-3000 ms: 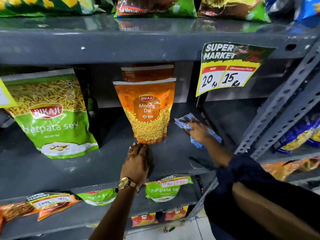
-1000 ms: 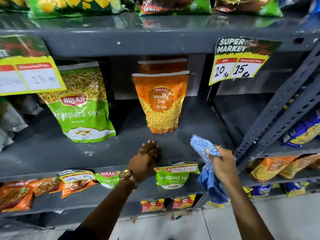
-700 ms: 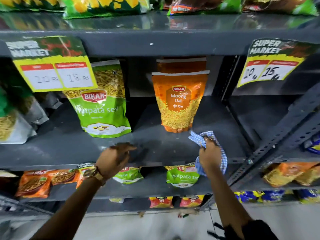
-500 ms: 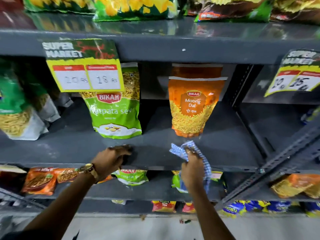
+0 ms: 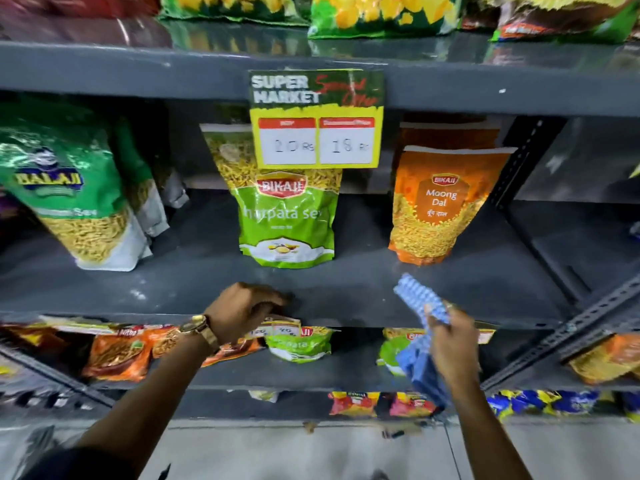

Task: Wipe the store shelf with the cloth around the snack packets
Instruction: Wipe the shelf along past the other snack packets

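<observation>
The dark grey shelf (image 5: 346,285) holds a green Bikaji sev packet (image 5: 287,220) at the middle and an orange Moong Dal packet (image 5: 440,209) to its right, both upright. My right hand (image 5: 450,341) grips a blue checked cloth (image 5: 419,299) in front of the shelf's front edge, just off the surface, below the orange packet. The cloth hangs down past my palm. My left hand (image 5: 242,311), with a gold watch, rests curled over the shelf's front edge below the green packet, holding nothing.
A green Balaji packet (image 5: 69,195) stands at the left. A yellow price tag (image 5: 317,119) hangs from the shelf above, covering the green packet's top. A slotted upright post (image 5: 519,164) bounds the bay at right. More packets lie on the lower shelves (image 5: 298,344).
The view has swung left along the shelf. My right hand has lifted the cloth off the shelf surface and drawn it back over the front edge. My left hand stayed on the shelf's edge.
</observation>
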Available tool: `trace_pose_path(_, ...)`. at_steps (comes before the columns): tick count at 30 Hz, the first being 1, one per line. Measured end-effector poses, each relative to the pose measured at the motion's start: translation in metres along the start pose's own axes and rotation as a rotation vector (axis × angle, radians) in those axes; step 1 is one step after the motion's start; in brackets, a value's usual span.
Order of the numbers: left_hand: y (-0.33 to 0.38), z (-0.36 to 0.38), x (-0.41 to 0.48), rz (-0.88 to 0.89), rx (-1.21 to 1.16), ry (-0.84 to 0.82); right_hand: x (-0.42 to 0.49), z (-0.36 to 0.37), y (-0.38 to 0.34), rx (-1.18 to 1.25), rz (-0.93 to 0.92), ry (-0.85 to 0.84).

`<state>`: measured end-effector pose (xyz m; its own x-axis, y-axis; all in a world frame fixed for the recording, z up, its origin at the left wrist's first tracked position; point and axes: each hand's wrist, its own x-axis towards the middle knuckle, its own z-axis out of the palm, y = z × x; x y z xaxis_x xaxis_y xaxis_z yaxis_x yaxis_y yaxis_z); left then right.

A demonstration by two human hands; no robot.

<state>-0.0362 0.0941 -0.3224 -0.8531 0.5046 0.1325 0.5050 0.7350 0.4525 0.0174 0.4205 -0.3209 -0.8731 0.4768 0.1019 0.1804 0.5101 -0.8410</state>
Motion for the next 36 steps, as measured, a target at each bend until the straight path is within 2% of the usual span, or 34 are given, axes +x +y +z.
trace_pose_path(2, -0.023, -0.014, -0.014, -0.039, 0.019, 0.059, 0.008, 0.013, -0.006, -0.129, -0.009, 0.021)
trace_pose_path(5, -0.062, -0.023, -0.033, -0.153, 0.073, 0.122, 0.000, 0.059, -0.017, -0.309, -0.064, -0.133)
trace_pose_path(11, -0.113, -0.023, -0.068, -0.309, 0.040, 0.189, -0.025, 0.133, -0.069, -0.392, -0.212, -0.287)
trace_pose_path(20, -0.119, -0.022, -0.072, -0.260, -0.018, 0.192, -0.067, 0.186, -0.114, -0.436, -0.412, -0.475)
trace_pose_path(25, -0.114, -0.036, -0.069, -0.331, -0.118, 0.118, -0.093, 0.219, -0.152, -0.476, -0.522, -0.564)
trace_pose_path(28, -0.118, -0.049, -0.070, -0.350, -0.137, 0.130, -0.114, 0.235, -0.162, -0.474, -0.575, -0.599)
trace_pose_path(32, -0.117, -0.055, -0.073, -0.268, -0.079, 0.095, -0.148, 0.238, -0.164, -0.441, -0.586, -0.667)
trace_pose_path(35, -0.123, -0.062, -0.088, -0.222, -0.064, 0.180, -0.164, 0.227, -0.160, -0.182, -0.462, -0.828)
trace_pose_path(36, -0.129, -0.066, -0.096, -0.213, -0.055, 0.224, -0.166, 0.222, -0.160, -0.083, -0.409, -0.831)
